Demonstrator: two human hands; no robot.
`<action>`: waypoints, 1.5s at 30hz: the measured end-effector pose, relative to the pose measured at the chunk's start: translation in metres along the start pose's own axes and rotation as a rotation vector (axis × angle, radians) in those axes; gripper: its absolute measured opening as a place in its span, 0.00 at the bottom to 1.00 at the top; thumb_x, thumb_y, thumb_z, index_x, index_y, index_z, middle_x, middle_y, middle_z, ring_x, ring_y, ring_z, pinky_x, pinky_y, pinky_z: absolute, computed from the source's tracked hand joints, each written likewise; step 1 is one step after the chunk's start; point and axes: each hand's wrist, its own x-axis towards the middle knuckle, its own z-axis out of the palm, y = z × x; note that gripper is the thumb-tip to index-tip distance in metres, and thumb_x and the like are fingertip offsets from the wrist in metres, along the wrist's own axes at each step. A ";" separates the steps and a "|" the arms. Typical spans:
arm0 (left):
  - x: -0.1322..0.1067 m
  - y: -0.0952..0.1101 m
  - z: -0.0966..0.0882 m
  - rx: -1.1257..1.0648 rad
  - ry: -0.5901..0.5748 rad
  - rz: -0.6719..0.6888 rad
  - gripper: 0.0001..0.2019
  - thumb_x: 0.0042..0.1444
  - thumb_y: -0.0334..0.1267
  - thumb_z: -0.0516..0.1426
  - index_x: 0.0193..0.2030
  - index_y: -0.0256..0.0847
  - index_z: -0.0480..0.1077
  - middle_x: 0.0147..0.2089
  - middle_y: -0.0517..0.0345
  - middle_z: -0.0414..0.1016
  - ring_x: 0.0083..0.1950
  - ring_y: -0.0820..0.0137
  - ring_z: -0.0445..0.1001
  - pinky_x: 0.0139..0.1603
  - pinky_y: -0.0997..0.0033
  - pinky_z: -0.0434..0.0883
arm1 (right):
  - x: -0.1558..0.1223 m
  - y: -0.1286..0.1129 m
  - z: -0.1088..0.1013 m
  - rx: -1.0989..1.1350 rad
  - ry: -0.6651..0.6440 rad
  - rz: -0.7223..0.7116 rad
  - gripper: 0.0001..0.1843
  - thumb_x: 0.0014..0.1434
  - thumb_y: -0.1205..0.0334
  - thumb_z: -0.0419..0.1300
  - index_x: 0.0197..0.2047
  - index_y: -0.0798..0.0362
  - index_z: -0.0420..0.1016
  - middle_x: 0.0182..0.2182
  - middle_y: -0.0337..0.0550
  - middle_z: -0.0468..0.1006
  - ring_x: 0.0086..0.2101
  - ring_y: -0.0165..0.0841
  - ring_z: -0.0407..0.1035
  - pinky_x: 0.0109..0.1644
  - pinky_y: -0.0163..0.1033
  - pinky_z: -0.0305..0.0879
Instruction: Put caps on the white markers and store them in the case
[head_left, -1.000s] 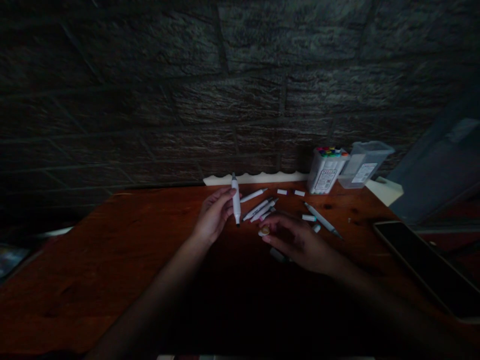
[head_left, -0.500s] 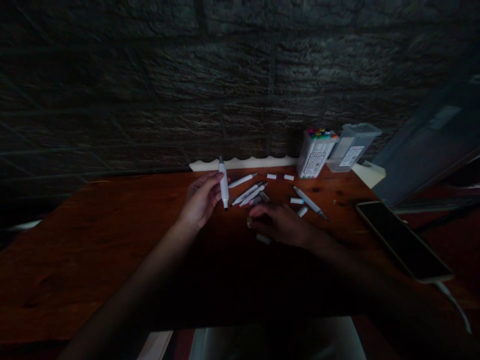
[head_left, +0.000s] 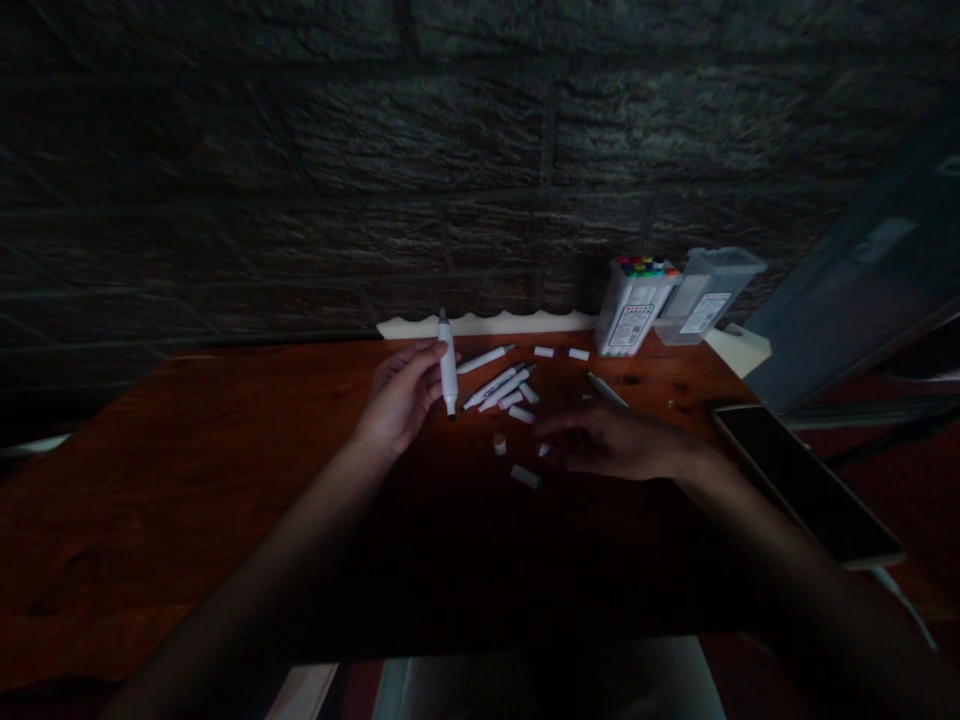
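Note:
My left hand [head_left: 401, 395] is closed around an uncapped white marker [head_left: 448, 370], held upright above the table. My right hand [head_left: 611, 440] hovers low over the table with thumb and forefinger apart. Near its fingertips is a small white cap [head_left: 544, 450]; whether they touch it is hard to see in the dim light. Left of that hand a pale cap [head_left: 500, 444] stands on end, and a white cap [head_left: 526, 477] lies nearer me. Several uncapped markers [head_left: 491, 387] and loose caps [head_left: 521, 413] lie between the hands. Another marker [head_left: 606, 389] is partly hidden behind my right hand.
Toward the back right stand a clear case of colour-tipped markers [head_left: 636, 305] and a transparent container [head_left: 705, 300]. A phone [head_left: 806, 480] with a cable lies at the table's right. White scalloped edging [head_left: 495, 325] runs along the dark brick wall [head_left: 480, 150].
My right hand has moved right, away from the pale cap, which stays standing on the table. More caps now show in the middle. My left hand still holds the marker in nearly the same place.

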 end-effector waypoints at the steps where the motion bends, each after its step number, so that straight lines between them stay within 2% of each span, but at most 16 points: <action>1: 0.000 0.000 0.000 -0.006 0.006 0.007 0.07 0.45 0.33 0.66 0.33 0.36 0.76 0.31 0.55 0.79 0.30 0.73 0.76 0.27 0.80 0.73 | 0.001 -0.003 0.002 -0.007 0.057 -0.009 0.17 0.59 0.63 0.58 0.53 0.49 0.73 0.47 0.44 0.78 0.43 0.34 0.72 0.45 0.40 0.67; 3: 0.000 0.000 0.000 -0.013 0.018 0.007 0.08 0.44 0.33 0.66 0.32 0.36 0.76 0.30 0.56 0.79 0.31 0.72 0.77 0.27 0.80 0.73 | 0.004 -0.007 0.006 -0.031 0.136 -0.012 0.17 0.60 0.64 0.57 0.53 0.49 0.72 0.45 0.44 0.78 0.42 0.33 0.72 0.44 0.39 0.66; 6: 0.000 0.001 0.000 -0.009 0.025 -0.014 0.08 0.44 0.33 0.66 0.33 0.36 0.76 0.30 0.56 0.79 0.31 0.72 0.77 0.28 0.79 0.74 | 0.009 -0.010 0.017 -0.105 0.179 0.000 0.10 0.60 0.62 0.58 0.46 0.50 0.73 0.38 0.40 0.79 0.35 0.32 0.73 0.39 0.37 0.66; 11: -0.001 0.003 0.001 -0.021 0.014 -0.012 0.08 0.44 0.32 0.66 0.32 0.36 0.75 0.30 0.55 0.80 0.31 0.71 0.78 0.29 0.79 0.74 | 0.019 -0.009 0.035 -0.166 0.188 -0.025 0.08 0.61 0.65 0.59 0.45 0.48 0.72 0.44 0.41 0.79 0.42 0.34 0.73 0.46 0.39 0.65; 15: -0.001 0.004 0.001 -0.037 0.020 -0.023 0.08 0.44 0.32 0.66 0.32 0.35 0.75 0.29 0.55 0.79 0.30 0.72 0.78 0.28 0.80 0.74 | 0.016 -0.004 0.024 -0.127 0.216 0.025 0.14 0.61 0.58 0.60 0.51 0.47 0.72 0.42 0.40 0.80 0.39 0.33 0.74 0.42 0.37 0.66; 18: -0.001 0.005 0.001 -0.050 -0.011 -0.012 0.07 0.44 0.32 0.66 0.33 0.35 0.76 0.29 0.56 0.79 0.29 0.73 0.77 0.30 0.80 0.75 | 0.010 0.002 0.009 -0.094 0.293 0.093 0.12 0.62 0.54 0.58 0.46 0.49 0.76 0.37 0.39 0.81 0.34 0.30 0.73 0.36 0.35 0.64; 20: -0.002 0.005 0.001 -0.058 -0.019 -0.009 0.07 0.44 0.32 0.66 0.33 0.35 0.77 0.29 0.55 0.79 0.29 0.74 0.77 0.30 0.80 0.75 | 0.009 0.003 0.006 -0.074 0.243 0.087 0.13 0.61 0.51 0.59 0.42 0.49 0.78 0.35 0.38 0.81 0.32 0.29 0.72 0.34 0.35 0.63; 23: -0.003 0.005 0.002 -0.055 -0.001 -0.027 0.07 0.45 0.32 0.66 0.33 0.35 0.77 0.29 0.55 0.79 0.29 0.73 0.77 0.29 0.80 0.75 | 0.012 -0.002 0.015 -0.135 0.082 0.035 0.12 0.57 0.50 0.63 0.38 0.49 0.78 0.33 0.37 0.81 0.32 0.30 0.72 0.34 0.35 0.62; 27: -0.003 0.006 0.003 -0.052 0.010 -0.026 0.06 0.45 0.31 0.65 0.33 0.35 0.76 0.29 0.55 0.79 0.29 0.73 0.77 0.30 0.79 0.75 | 0.013 -0.014 0.023 -0.255 -0.037 -0.034 0.07 0.54 0.59 0.65 0.37 0.51 0.78 0.35 0.41 0.80 0.36 0.33 0.72 0.38 0.37 0.62; 30: -0.003 0.006 0.003 -0.066 0.008 -0.011 0.05 0.46 0.31 0.64 0.32 0.35 0.76 0.29 0.56 0.79 0.29 0.74 0.77 0.30 0.79 0.75 | 0.008 -0.010 0.014 -0.153 -0.051 -0.057 0.11 0.54 0.62 0.64 0.42 0.51 0.78 0.38 0.41 0.80 0.37 0.33 0.72 0.40 0.37 0.64; 31: -0.002 0.007 0.003 -0.067 0.007 -0.014 0.05 0.46 0.31 0.64 0.32 0.35 0.76 0.29 0.57 0.79 0.28 0.74 0.76 0.30 0.80 0.75 | 0.007 -0.006 0.009 -0.097 -0.005 -0.046 0.13 0.55 0.62 0.63 0.45 0.51 0.77 0.39 0.41 0.80 0.37 0.32 0.73 0.40 0.37 0.65; 33: -0.003 0.008 0.003 -0.064 0.007 -0.028 0.06 0.47 0.31 0.64 0.33 0.35 0.76 0.29 0.57 0.79 0.28 0.75 0.76 0.29 0.80 0.75 | 0.009 0.005 0.001 -0.028 0.177 0.016 0.14 0.59 0.59 0.59 0.48 0.51 0.76 0.42 0.42 0.80 0.38 0.32 0.73 0.41 0.36 0.65; 36: -0.003 0.008 0.003 -0.051 0.014 -0.047 0.07 0.46 0.31 0.65 0.34 0.35 0.75 0.29 0.56 0.79 0.29 0.73 0.77 0.31 0.79 0.75 | 0.027 0.017 -0.001 -0.169 0.462 0.200 0.14 0.64 0.56 0.54 0.42 0.53 0.77 0.35 0.43 0.80 0.33 0.32 0.72 0.37 0.36 0.64; 38: -0.003 0.008 0.003 -0.049 0.013 -0.050 0.08 0.46 0.31 0.65 0.35 0.35 0.76 0.29 0.56 0.79 0.30 0.73 0.78 0.32 0.79 0.75 | 0.042 0.019 0.004 -0.320 0.458 0.302 0.14 0.64 0.55 0.54 0.37 0.53 0.78 0.32 0.44 0.80 0.31 0.32 0.72 0.36 0.36 0.63; 41: -0.004 0.008 0.003 -0.065 0.011 -0.047 0.09 0.45 0.32 0.66 0.35 0.35 0.76 0.30 0.57 0.80 0.30 0.73 0.77 0.32 0.79 0.75 | 0.056 0.015 0.014 -0.455 0.358 0.419 0.16 0.64 0.54 0.54 0.35 0.53 0.78 0.33 0.46 0.81 0.33 0.35 0.74 0.37 0.36 0.63; 45: -0.004 0.009 0.003 -0.063 0.005 -0.061 0.10 0.45 0.32 0.66 0.35 0.35 0.75 0.31 0.56 0.80 0.31 0.73 0.77 0.31 0.79 0.74 | 0.055 0.010 0.017 -0.450 0.309 0.444 0.15 0.63 0.52 0.55 0.41 0.49 0.80 0.38 0.46 0.82 0.38 0.36 0.76 0.40 0.36 0.65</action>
